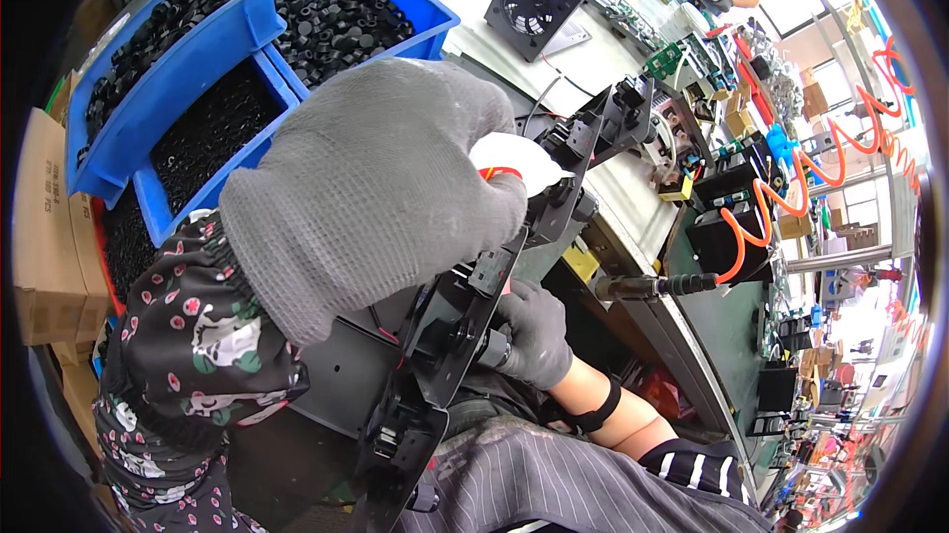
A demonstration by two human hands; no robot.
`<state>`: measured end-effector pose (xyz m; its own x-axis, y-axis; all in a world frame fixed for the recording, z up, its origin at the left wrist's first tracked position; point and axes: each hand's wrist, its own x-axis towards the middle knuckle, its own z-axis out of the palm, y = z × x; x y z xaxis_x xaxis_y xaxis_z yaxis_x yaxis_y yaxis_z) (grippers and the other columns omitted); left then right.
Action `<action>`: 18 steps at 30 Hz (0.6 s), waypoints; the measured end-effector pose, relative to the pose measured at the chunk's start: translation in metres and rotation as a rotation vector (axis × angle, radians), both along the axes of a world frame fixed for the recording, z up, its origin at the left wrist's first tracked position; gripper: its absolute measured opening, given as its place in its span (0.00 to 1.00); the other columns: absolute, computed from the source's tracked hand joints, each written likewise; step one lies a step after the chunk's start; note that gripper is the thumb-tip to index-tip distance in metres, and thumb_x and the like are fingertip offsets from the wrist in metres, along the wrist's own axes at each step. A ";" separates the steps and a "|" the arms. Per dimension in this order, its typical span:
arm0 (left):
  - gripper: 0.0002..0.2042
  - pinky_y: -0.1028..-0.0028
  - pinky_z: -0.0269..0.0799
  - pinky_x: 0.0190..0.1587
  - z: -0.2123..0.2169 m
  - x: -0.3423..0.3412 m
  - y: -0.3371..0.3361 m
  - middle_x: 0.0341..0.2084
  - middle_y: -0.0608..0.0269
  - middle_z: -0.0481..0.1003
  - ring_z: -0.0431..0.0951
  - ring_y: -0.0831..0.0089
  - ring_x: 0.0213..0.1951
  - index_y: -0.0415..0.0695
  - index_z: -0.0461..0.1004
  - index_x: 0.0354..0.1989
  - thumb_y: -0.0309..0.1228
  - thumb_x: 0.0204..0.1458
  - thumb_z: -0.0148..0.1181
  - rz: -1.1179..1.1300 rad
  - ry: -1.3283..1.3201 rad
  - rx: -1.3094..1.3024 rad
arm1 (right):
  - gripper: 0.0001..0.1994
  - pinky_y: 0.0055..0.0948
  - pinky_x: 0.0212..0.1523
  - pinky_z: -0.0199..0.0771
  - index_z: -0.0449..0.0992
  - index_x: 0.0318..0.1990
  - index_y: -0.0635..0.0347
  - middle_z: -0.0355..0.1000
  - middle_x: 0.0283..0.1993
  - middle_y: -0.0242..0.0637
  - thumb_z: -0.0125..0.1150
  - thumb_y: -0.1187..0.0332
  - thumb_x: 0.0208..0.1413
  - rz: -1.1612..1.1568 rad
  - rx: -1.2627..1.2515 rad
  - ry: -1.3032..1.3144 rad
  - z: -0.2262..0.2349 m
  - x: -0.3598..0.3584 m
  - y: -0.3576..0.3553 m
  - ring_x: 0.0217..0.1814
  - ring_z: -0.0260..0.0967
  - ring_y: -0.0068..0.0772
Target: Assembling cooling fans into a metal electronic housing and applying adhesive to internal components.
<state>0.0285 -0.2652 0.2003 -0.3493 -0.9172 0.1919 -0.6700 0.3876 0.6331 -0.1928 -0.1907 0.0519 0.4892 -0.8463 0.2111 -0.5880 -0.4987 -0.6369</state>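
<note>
Head view looks down on a black frame assembly (465, 315) held tilted over the person's lap, running from near centre up toward the far right. Left hand (381, 187), in a grey knit glove, is closed over its upper part, where something white (514, 159) shows at the fingertips. Right hand (534, 330), also gloved, grips a small black fitting low on the frame. Blue bins (232, 39) of black parts sit far left, and a small black fan (534, 1) stands on the counter (583, 63) beyond.
</note>
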 end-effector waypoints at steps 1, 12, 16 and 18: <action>0.14 0.70 0.78 0.36 -0.003 0.000 -0.002 0.29 0.51 0.79 0.82 0.65 0.31 0.34 0.78 0.38 0.30 0.43 0.64 -0.018 0.023 -0.027 | 0.17 0.40 0.33 0.71 0.76 0.31 0.56 0.71 0.28 0.40 0.64 0.51 0.46 0.000 0.003 0.035 0.001 -0.003 -0.001 0.32 0.71 0.46; 0.17 0.78 0.72 0.39 0.004 -0.016 -0.039 0.34 0.62 0.79 0.75 0.80 0.33 0.35 0.75 0.47 0.32 0.52 0.61 -0.033 0.293 0.245 | 0.20 0.42 0.33 0.70 0.77 0.33 0.54 0.70 0.31 0.40 0.61 0.46 0.48 0.023 0.034 0.015 -0.001 -0.008 0.000 0.34 0.70 0.47; 0.18 0.78 0.71 0.39 -0.002 -0.051 -0.075 0.33 0.60 0.79 0.75 0.80 0.33 0.35 0.76 0.47 0.35 0.52 0.60 -0.076 0.104 0.122 | 0.19 0.42 0.33 0.70 0.75 0.32 0.54 0.70 0.30 0.40 0.60 0.46 0.48 -0.003 0.039 0.019 -0.003 -0.014 0.000 0.34 0.70 0.47; 0.20 0.75 0.72 0.41 -0.009 -0.068 -0.091 0.34 0.56 0.80 0.78 0.75 0.35 0.35 0.76 0.47 0.39 0.52 0.60 -0.122 0.093 0.115 | 0.19 0.42 0.33 0.70 0.75 0.32 0.54 0.69 0.30 0.40 0.60 0.47 0.48 -0.014 0.035 0.019 -0.006 -0.018 -0.002 0.34 0.70 0.47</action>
<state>-0.0399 -0.3563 0.1913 -0.4445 -0.8870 0.1251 -0.5591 0.3838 0.7349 -0.2111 -0.1924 0.0460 0.4805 -0.8599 0.1722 -0.6069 -0.4678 -0.6426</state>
